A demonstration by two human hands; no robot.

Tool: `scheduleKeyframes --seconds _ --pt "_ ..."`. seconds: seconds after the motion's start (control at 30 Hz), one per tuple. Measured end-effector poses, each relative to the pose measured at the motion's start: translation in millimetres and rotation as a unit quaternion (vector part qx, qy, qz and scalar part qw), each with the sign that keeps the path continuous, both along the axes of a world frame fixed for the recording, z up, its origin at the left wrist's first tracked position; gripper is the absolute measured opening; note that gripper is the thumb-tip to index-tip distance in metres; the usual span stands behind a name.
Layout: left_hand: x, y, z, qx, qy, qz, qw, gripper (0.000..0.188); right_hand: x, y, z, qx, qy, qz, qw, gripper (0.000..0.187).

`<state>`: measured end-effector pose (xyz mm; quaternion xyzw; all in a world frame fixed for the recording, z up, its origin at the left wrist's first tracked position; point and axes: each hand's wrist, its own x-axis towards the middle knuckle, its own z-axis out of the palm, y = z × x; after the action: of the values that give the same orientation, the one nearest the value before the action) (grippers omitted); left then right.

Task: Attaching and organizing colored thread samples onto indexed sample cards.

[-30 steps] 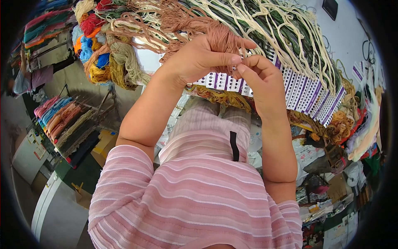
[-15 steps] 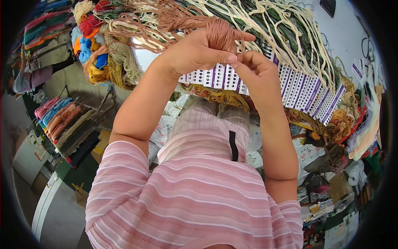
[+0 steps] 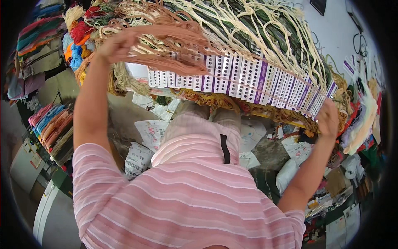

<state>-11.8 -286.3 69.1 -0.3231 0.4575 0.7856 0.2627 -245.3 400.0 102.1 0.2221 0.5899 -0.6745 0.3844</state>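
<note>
Both arms are spread wide. The left hand (image 3: 118, 47), upper left of the frame and blurred, is raised with the forearm nearly upright, its fingers clenched on the brown yarn (image 3: 166, 36). The yarn extends from that fist toward upper centre, above the punched cards (image 3: 246, 79), and narrows into thin strands running rightward. The right hand (image 3: 328, 119), right of centre, lies at the end of a forearm slanting up and outward, its curled fingers grasping those strands near the cards' right end.
</note>
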Motion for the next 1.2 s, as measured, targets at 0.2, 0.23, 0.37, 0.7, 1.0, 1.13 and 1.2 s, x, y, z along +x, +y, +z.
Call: scheduleKeyframes --seconds 0.2,0.23,0.37,0.7,1.0,1.13,1.2 --pt "83.2 -142.5 36.7 -0.006 0.099 0.314 0.944 0.015 -24.5 230.6 61.4 0.280 0.101 -0.410 0.862 0.022" --pt "53.3 -124.7 8.5 0.014 0.120 0.305 0.945 0.014 -21.4 304.9 99.9 0.300 0.180 -0.491 0.797 0.025" --pt "-15.2 58.8 38.0 -0.138 0.064 0.279 0.948 0.018 -17.3 121.6 25.3 0.211 0.189 -0.283 0.916 0.032" --pt "-73.7 299.3 -140.5 -0.275 -0.005 -0.024 0.961 0.017 105.3 -255.9 -158.6 0.311 0.330 0.223 0.863 0.018" --pt "-76.6 292.3 -135.9 -0.155 -0.040 0.024 0.987 0.013 129.6 -255.6 -161.5 0.257 0.492 0.200 0.807 0.016" --pt "-70.9 290.2 -140.6 -0.241 -0.006 0.023 0.970 0.015 125.9 -249.0 -155.0 0.181 0.386 0.185 0.885 0.018" --pt "-63.7 283.1 -143.8 -0.343 -0.009 0.073 0.936 0.015 117.7 -247.8 -144.6 0.178 0.389 0.198 0.882 0.019"
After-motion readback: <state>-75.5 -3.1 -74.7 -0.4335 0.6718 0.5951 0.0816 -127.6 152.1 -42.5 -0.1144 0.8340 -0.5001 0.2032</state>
